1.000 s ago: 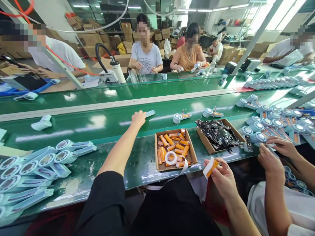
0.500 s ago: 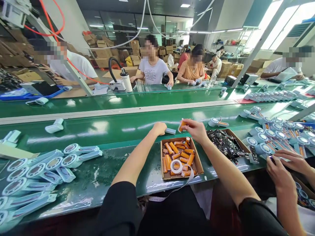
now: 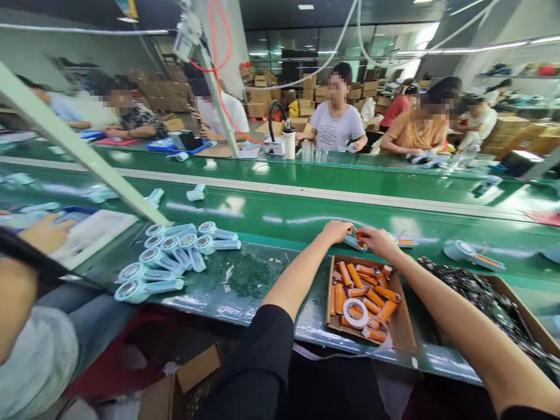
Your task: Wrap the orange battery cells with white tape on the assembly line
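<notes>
My left hand [image 3: 338, 231] is closed over the head end of a light-blue handheld fan body [image 3: 356, 242], whose handle points right. My right hand [image 3: 378, 242] pinches at that handle; a bit of orange shows at its fingertips, seemingly the battery cell it held a moment ago, mostly hidden by the fingers. Below both hands, a cardboard box [image 3: 409, 326] holds several orange battery cells [image 3: 373, 298] and a white roll of tape [image 3: 355, 313], its loose strip trailing over the front rim.
Several fan bodies [image 3: 170, 251] are grouped at left on the bench. More fans [image 3: 470, 255] lie on the green belt [image 3: 262, 204]. Black circuit boards [image 3: 476, 303] fill a box at right. A slanted post [image 3: 87, 146] and a co-worker's arm [image 3: 26, 251] are at left.
The view has swung left, so the bench appears further right. My right hand has brought the orange battery cell down and left to the fan body beside my left hand.
</notes>
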{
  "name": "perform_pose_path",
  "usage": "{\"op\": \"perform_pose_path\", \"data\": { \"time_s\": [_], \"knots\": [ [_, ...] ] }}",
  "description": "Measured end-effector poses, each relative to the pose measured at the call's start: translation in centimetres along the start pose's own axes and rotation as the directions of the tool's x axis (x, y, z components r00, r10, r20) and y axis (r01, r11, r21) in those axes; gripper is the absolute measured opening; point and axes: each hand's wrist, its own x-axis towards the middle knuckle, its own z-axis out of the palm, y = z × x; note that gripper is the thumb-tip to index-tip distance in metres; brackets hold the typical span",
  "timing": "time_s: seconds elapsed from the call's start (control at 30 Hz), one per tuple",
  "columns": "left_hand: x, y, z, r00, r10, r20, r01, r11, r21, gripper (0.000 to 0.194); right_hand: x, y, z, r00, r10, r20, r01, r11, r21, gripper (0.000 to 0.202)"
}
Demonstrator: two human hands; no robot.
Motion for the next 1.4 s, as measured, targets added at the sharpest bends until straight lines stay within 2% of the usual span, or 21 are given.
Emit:
{"op": "perform_pose_path", "data": {
  "time_s": [0.17,0.27,0.33,0.47,0.53,0.6,0.67,0.73,0.8,0.83,0.87,0.9,0.93,0.97,1.0,1.07,1.13,1.17,1.27,1.33,1.4],
  "knots": [
    [0.3,0.4,0.9,0.998,-0.057,-0.037,0.054,0.996,-0.073,0.026,1.1,0.6,0.6,0.988,-0.036,0.150,0.061,0.984,-0.165,0.037],
    [0.1,0.8,1.2,0.995,-0.083,-0.055,0.077,0.991,-0.112,0.026,1.3,-0.5,0.8,0.974,-0.033,0.225,0.086,0.969,-0.231,0.038],
    [-0.2,1.3,1.2,0.994,-0.095,-0.060,0.087,0.989,-0.121,0.030,1.4,-1.8,0.6,0.970,0.005,0.245,0.061,0.963,-0.263,0.038],
    [-1.1,2.3,0.7,0.993,-0.098,-0.066,0.091,0.990,-0.106,0.034,1.6,-4.5,-1.2,0.974,0.072,0.215,-0.021,0.973,-0.232,0.027],
    [-1.3,2.8,0.2,0.992,-0.100,-0.079,0.092,0.991,-0.096,0.036,1.3,-5.3,-3.0,0.987,0.069,0.145,-0.043,0.985,-0.170,0.024],
    [-1.4,3.4,-0.7,0.990,-0.094,-0.104,0.084,0.992,-0.094,0.035,-0.2,-5.7,-4.8,0.998,0.059,0.023,-0.057,0.993,-0.101,0.030],
    [-1.9,4.0,-1.6,0.987,-0.059,-0.147,0.044,0.994,-0.099,0.034,-3.5,-5.7,-6.1,0.991,0.070,-0.118,-0.076,0.996,-0.047,0.040],
    [-3.5,4.5,-2.4,0.979,0.008,-0.202,-0.030,0.994,-0.104,0.035,-8.8,-5.3,-5.9,0.965,0.073,-0.251,-0.064,0.997,0.044,0.044],
    [-6.7,5.0,-2.3,0.970,0.122,-0.211,-0.148,0.983,-0.113,0.036,-15.4,-4.3,-4.2,0.928,0.062,-0.367,0.026,0.973,0.231,0.039],
    [-8.8,5.1,-1.9,0.956,0.230,-0.181,-0.254,0.960,-0.122,0.036,-19.0,-3.7,-2.9,0.914,0.069,-0.401,0.082,0.934,0.349,0.035],
    [-11.2,5.2,-1.3,0.926,0.352,-0.133,-0.370,0.919,-0.140,0.034,-22.4,-3.0,-1.3,0.915,0.099,-0.391,0.087,0.897,0.432,0.031],
    [-13.7,5.2,-0.6,0.852,0.517,-0.077,-0.522,0.836,-0.166,0.034,-25.6,-2.3,0.5,0.918,0.149,-0.368,0.062,0.863,0.502,0.029],
    [-16.1,5.2,0.2,0.791,0.610,-0.050,-0.608,0.775,-0.174,0.035,-28.4,-1.8,2.3,0.914,0.217,-0.342,0.013,0.828,0.561,0.028],
    [-18.2,5.2,1.0,0.768,0.639,-0.049,-0.637,0.753,-0.163,0.032,-30.8,-1.4,3.9,0.901,0.298,-0.316,-0.043,0.786,0.616,0.029],
    [-19.9,5.2,1.7,0.774,0.630,-0.067,-0.632,0.761,-0.144,0.030,-32.7,-1.3,5.4,0.874,0.383,-0.299,-0.093,0.736,0.671,0.030],
    [-21.8,5.3,2.6,0.845,0.522,-0.116,-0.533,0.840,-0.100,0.026,-34.9,-1.5,7.4,0.805,0.524,-0.278,-0.150,0.634,0.759,0.033],
    [-21.9,5.6,3.0,0.878,0.467,-0.107,-0.476,0.877,-0.070,0.024,-34.9,-2.3,8.0,0.758,0.587,-0.283,-0.156,0.586,0.795,0.032],
    [-21.5,5.8,3.0,0.879,0.468,-0.087,-0.473,0.880,-0.047,0.024,-34.2,-2.9,7.8,0.755,0.585,-0.297,-0.145,0.591,0.794,0.031],
    [-20.2,6.9,2.6,0.854,0.517,-0.065,-0.514,0.856,0.061,0.023,-30.9,-4.9,6.1,0.808,0.469,-0.357,-0.091,0.697,0.711,0.033],
    [-20.4,7.6,2.0,0.821,0.558,-0.120,-0.547,0.829,0.111,0.025,-28.8,-6.3,4.6,0.855,0.362,-0.371,-0.100,0.817,0.567,0.041],
    [-21.5,8.1,1.6,0.772,0.606,-0.192,-0.590,0.796,0.137,0.026,-27.6,-7.6,3.6,0.891,0.289,-0.350,-0.139,0.907,0.397,0.051]
  ]
}}
